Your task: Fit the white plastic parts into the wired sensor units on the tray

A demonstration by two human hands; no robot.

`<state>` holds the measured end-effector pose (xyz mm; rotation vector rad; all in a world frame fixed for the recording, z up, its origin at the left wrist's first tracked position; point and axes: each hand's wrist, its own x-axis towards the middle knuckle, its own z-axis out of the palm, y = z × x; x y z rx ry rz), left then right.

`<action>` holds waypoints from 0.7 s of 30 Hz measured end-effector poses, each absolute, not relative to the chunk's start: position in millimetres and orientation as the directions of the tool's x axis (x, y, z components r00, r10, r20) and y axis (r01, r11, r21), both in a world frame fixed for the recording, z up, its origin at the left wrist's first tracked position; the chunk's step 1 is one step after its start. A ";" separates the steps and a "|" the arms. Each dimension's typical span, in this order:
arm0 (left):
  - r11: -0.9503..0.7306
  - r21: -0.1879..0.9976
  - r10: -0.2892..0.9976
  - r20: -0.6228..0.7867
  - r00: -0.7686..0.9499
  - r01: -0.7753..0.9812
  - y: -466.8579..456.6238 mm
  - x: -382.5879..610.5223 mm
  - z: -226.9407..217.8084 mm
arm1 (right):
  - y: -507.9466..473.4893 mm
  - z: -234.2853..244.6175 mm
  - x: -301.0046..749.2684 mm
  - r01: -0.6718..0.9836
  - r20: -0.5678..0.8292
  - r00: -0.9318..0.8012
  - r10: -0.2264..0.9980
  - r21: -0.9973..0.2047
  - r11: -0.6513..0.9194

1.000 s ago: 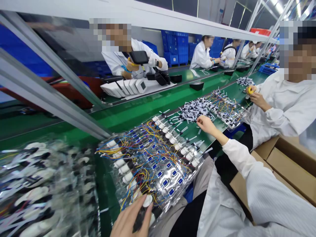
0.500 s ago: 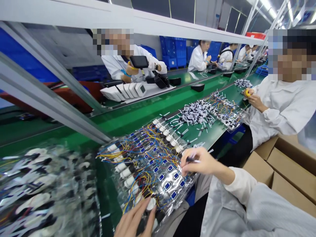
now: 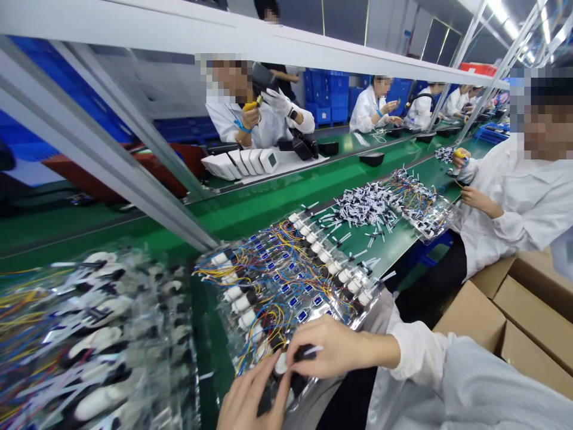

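At the near edge of a clear plastic tray (image 3: 264,301), my left hand (image 3: 253,397) has its thumb and fingers around a white round wired part (image 3: 281,363). My right hand (image 3: 329,346) is closed with its fingertips at that same part. Against its palm is a small black piece with a white strip (image 3: 313,351), partly hidden by the fingers. Rows of white cylindrical parts (image 3: 245,319), small blue-and-white boards (image 3: 293,301) and coloured wires (image 3: 275,319) lie across the tray.
A stack of similar filled trays (image 3: 102,340) lies to the left. Beyond my tray is a heap of black-and-white strip pieces (image 3: 364,203). A co-worker (image 3: 514,185) sits at right beside cardboard boxes (image 3: 474,316). A metal post (image 3: 179,218) slants down to the green bench.
My right hand has moved left and nearer from the tray's right side to my left hand, carrying the small black piece. My left hand stays at the white part.
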<state>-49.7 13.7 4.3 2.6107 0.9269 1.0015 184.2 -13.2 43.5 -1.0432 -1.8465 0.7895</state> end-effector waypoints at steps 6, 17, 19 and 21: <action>-0.816 0.355 0.560 0.677 0.477 0.455 14.7 -38.4 3.4 | -10.9 38.4 182.3 0.269 0.441 -0.237 0.865 -0.826 0.495; -0.802 0.393 0.589 0.642 0.490 0.450 10.7 -35.7 15.1 | -7.0 38.7 179.4 0.287 0.396 -0.233 0.888 -0.845 0.452; -0.803 0.391 0.587 0.651 0.482 0.449 9.6 -34.6 16.2 | -6.3 38.4 177.4 0.296 0.387 -0.215 0.897 -0.849 0.437; -0.803 0.383 0.585 0.655 0.478 0.457 8.4 -33.5 18.1 | -6.0 38.1 175.6 0.300 0.369 -0.189 0.910 -0.861 0.411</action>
